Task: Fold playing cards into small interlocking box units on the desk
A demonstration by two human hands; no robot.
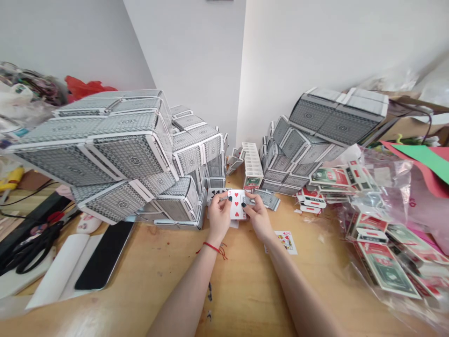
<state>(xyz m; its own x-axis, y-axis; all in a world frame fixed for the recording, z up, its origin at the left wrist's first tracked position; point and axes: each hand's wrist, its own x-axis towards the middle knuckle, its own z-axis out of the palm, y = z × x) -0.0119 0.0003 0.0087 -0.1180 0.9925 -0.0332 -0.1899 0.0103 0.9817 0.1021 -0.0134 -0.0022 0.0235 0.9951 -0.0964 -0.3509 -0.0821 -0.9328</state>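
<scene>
A three of hearts playing card faces up between my hands at the middle of the table. My left hand pinches its left edge, thumb on the face. From the right, my right hand grips the opposite edge the same way. Whether more cards lie beneath it I cannot tell. Behind my left fingers sits a clubs card, partly covered. Grey-backed cards lie just beyond my right fingers. A king of hearts rests face up, partly hidden by my right forearm.
Stacked blocks made of grey-backed cards stand left and right. A row of card boxes runs between them. Bagged card boxes lie right. A black phone and scissors are left.
</scene>
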